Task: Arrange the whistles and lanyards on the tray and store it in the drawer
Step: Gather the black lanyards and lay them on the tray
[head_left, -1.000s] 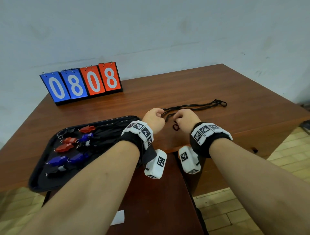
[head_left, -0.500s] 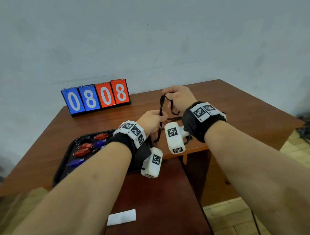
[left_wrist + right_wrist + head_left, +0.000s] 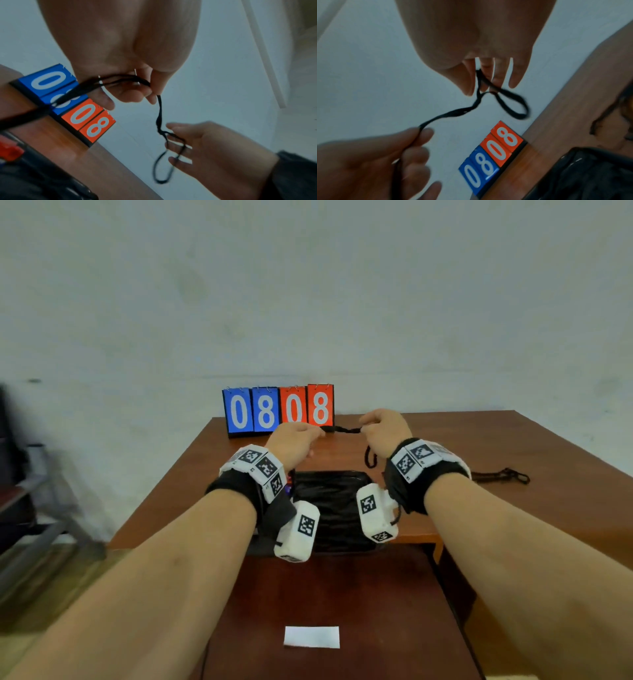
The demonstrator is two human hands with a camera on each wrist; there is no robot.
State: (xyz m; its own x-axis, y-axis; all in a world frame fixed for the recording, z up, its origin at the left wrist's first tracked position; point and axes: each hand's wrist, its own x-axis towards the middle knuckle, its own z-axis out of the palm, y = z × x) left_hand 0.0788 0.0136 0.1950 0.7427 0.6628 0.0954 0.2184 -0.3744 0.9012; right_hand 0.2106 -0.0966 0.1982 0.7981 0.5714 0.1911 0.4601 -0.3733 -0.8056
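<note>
A black lanyard [image 3: 343,430] is stretched in a short length between my two hands, held in the air above the black tray [image 3: 330,501]. My left hand [image 3: 310,436] pinches one end, with the rest of the cord bundled under its fingers [image 3: 145,82]. My right hand [image 3: 368,429] pinches the other end, and a loop [image 3: 513,108] hangs below its fingers. In the left wrist view a red whistle [image 3: 10,150] lies on the tray; in the head view my left wrist hides most of the whistles. A second black lanyard [image 3: 501,475] lies on the table to the right.
A flip scoreboard [image 3: 277,409] reading 0808 stands at the table's far edge against the wall. Below the tray a dark wooden surface carries a white label [image 3: 311,637]. A chair [image 3: 30,494] stands at the far left, off the table [image 3: 513,440].
Both hands lifted the lanyard off the table. It hung upright between them half a second ago; now they hold it level above the tray, farther from me.
</note>
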